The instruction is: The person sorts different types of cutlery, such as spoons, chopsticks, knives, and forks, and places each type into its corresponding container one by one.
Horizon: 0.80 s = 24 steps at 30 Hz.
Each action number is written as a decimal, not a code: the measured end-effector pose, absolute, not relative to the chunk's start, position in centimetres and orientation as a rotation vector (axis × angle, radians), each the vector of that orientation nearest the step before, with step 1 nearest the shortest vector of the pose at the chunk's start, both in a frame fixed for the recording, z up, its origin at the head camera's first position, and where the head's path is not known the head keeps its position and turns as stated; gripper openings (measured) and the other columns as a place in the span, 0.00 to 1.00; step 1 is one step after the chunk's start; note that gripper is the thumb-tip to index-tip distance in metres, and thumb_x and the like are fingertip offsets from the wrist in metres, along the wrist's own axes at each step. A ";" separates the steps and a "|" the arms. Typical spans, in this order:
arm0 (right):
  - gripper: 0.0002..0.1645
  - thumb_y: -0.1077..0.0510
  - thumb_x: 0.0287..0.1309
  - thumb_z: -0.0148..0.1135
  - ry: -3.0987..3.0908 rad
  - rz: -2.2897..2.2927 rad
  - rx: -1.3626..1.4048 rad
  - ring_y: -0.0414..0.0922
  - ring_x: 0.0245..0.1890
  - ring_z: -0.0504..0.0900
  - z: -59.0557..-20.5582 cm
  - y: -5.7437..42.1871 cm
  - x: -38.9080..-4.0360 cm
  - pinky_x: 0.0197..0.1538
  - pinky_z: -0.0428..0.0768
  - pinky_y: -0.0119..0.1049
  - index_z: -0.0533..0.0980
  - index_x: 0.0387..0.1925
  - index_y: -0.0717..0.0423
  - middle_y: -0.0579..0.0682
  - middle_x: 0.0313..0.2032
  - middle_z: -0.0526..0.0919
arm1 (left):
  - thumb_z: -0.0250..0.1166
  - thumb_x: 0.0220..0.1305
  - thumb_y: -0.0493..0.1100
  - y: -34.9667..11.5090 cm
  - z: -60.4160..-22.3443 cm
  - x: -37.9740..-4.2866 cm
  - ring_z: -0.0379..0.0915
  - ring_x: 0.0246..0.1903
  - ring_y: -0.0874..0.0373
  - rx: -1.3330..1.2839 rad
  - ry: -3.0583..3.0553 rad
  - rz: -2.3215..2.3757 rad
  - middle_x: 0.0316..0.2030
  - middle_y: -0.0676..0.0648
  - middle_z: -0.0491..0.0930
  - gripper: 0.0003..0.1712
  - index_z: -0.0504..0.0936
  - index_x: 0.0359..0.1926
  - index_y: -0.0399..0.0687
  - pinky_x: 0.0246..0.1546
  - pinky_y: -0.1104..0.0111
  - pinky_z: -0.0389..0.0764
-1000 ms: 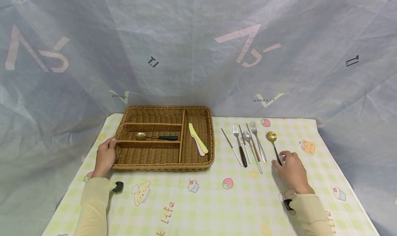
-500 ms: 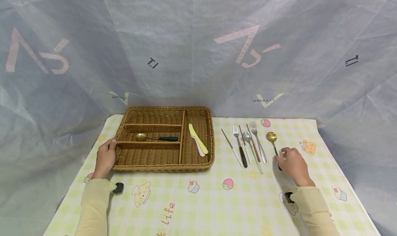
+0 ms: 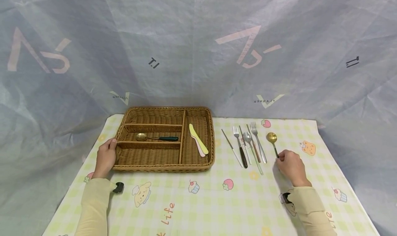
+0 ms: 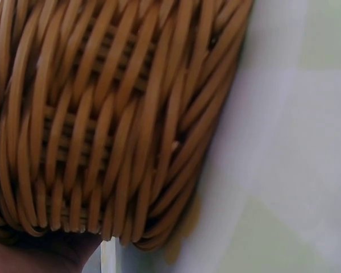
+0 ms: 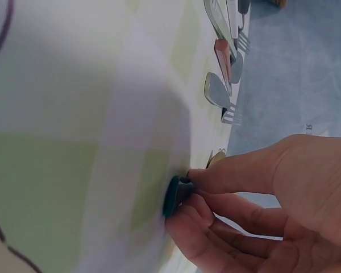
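My left hand (image 3: 105,158) holds the left rim of a brown wicker cutlery tray (image 3: 161,168), its thumb on the edge; the left wrist view mostly shows the woven wall (image 4: 96,125). My right hand (image 3: 291,165) pinches a gold spoon with a dark green handle between thumb and fingers. The spoon's bowl (image 3: 271,137) points away from me, low over or on the cloth. In the right wrist view the handle end (image 5: 171,196) sticks out below my fingers (image 5: 199,227). Another gold spoon with a dark handle (image 3: 141,136) lies in the tray's middle left compartment.
A yellow knife (image 3: 198,139) and a pink one lie in the tray's right compartment. Between tray and right hand lie a dark-handled fork (image 3: 240,148), a silver fork (image 3: 258,141), a silver spoon (image 3: 247,136) and several slim sticks. A grey curtain (image 3: 192,57) hangs behind the checked tablecloth (image 3: 198,212).
My right hand has closed its thumb and fingers on the gold spoon's handle, which showed more beside the fingers before. The left hand and the tray have stayed in place.
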State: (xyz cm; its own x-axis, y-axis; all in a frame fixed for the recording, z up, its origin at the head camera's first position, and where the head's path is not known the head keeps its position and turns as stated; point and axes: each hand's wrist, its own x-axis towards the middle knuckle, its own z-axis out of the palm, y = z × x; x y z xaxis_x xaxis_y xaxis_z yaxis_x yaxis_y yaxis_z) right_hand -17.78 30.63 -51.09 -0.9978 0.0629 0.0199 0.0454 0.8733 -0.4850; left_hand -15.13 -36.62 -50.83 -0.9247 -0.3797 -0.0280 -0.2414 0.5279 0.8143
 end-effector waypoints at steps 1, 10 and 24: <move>0.09 0.70 0.59 0.64 -3.006 0.774 -0.091 0.52 0.26 0.84 -51.1 30.6 -17.8 0.28 0.83 0.48 0.82 0.39 0.75 0.65 0.32 0.86 | 0.38 0.90 0.55 -36.6 -50.8 -15.1 0.53 0.79 0.30 0.534 -2.609 -1.353 0.78 0.29 0.63 0.36 0.64 0.80 0.33 0.78 0.36 0.59; 0.10 0.67 0.56 0.65 -3.011 0.782 -0.123 0.55 0.27 0.84 -51.0 30.7 -18.0 0.30 0.83 0.53 0.81 0.37 0.73 0.64 0.31 0.86 | 0.38 0.90 0.55 -36.7 -50.9 -15.2 0.54 0.78 0.28 0.527 -2.609 -1.337 0.77 0.28 0.64 0.36 0.66 0.79 0.32 0.78 0.36 0.60; 0.09 0.65 0.56 0.66 -3.025 0.783 -0.178 0.53 0.25 0.81 -51.4 30.7 -18.3 0.26 0.78 0.45 0.81 0.35 0.71 0.63 0.29 0.85 | 0.39 0.90 0.55 -36.7 -51.0 -15.2 0.55 0.79 0.31 0.561 -2.606 -1.348 0.76 0.29 0.66 0.35 0.66 0.79 0.33 0.79 0.38 0.59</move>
State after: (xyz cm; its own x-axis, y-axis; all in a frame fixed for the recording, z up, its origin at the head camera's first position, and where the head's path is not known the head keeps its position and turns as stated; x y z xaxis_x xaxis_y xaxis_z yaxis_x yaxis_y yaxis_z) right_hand -18.31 30.71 -51.38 -0.9935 0.1128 -0.0170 0.1069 0.8685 -0.4841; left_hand -15.18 -36.73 -50.97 -0.9180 -0.3950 -0.0344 -0.2563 0.5248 0.8117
